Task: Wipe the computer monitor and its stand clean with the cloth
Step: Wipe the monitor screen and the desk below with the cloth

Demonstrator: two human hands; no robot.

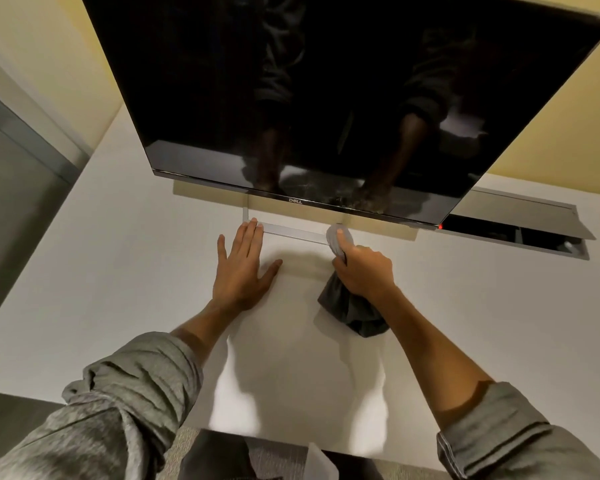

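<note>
A large black monitor point(326, 81) with a dark screen stands over a white desk point(125, 271). Under its lower edge lies the silver bar of its stand point(291, 233). My left hand point(241, 268) lies flat on the desk, fingers straight, its fingertips touching the left end of the bar. My right hand point(364, 268) grips a dark grey cloth point(352, 311). One finger, wrapped in the cloth, presses on the right end of the bar. The rest of the cloth hangs bunched below my fist on the desk.
An open cable hatch point(520, 233) with a metal lid is sunk into the desk at the right, behind the monitor's corner, where a red light point(440, 226) glows. A yellow wall rises behind. The desk's front edge runs across the bottom of the view.
</note>
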